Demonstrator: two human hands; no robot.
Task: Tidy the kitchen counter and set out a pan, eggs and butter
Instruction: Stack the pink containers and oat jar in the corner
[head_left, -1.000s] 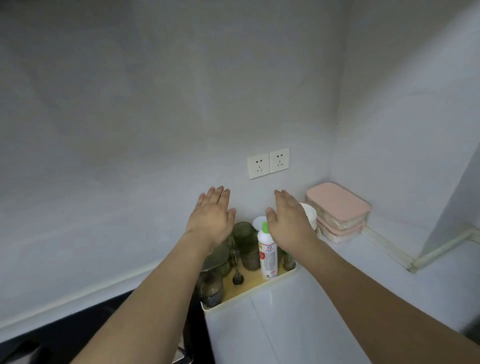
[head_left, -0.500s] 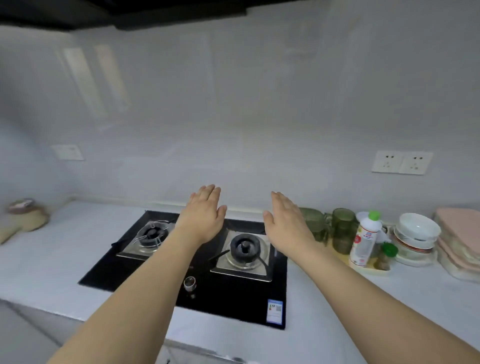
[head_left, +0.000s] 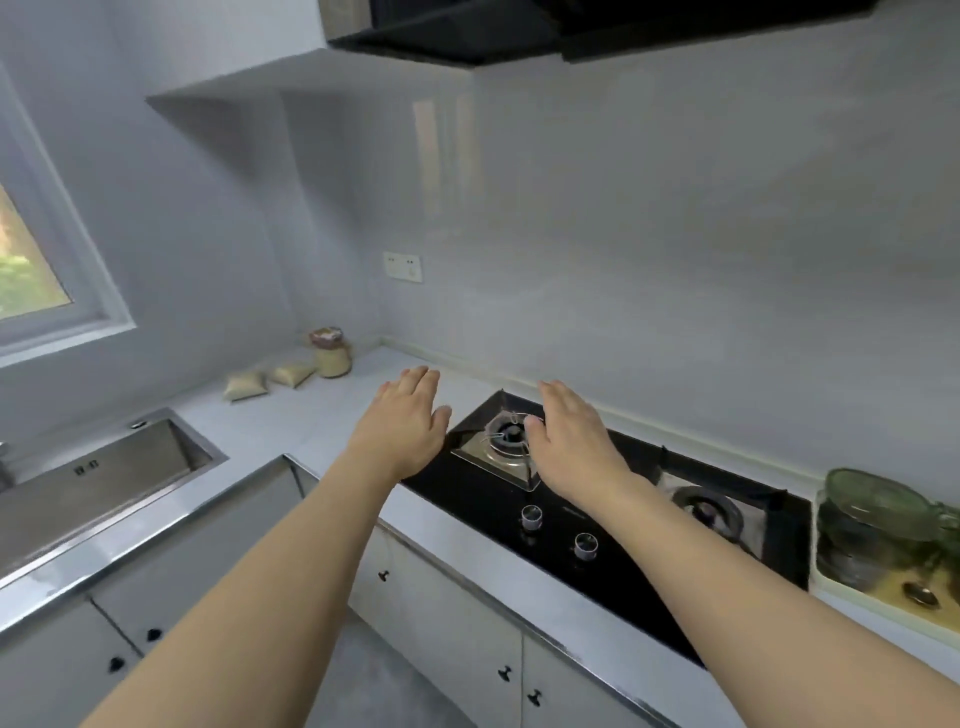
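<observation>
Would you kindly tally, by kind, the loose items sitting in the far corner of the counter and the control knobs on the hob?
Small tan pouches: 2
Jar with a patterned lid: 1
Hob knobs: 2
Total: 5

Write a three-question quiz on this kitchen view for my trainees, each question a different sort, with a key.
1. True or false: the left hand holds a pan.
2. What lies in the corner beside the two small bags? A) a jar B) a kettle C) a plate
3. How many knobs does the hob show?

Key: 1 false, both hands are open and hold nothing, the right hand too; 2 A, the jar; 3 two.
</observation>
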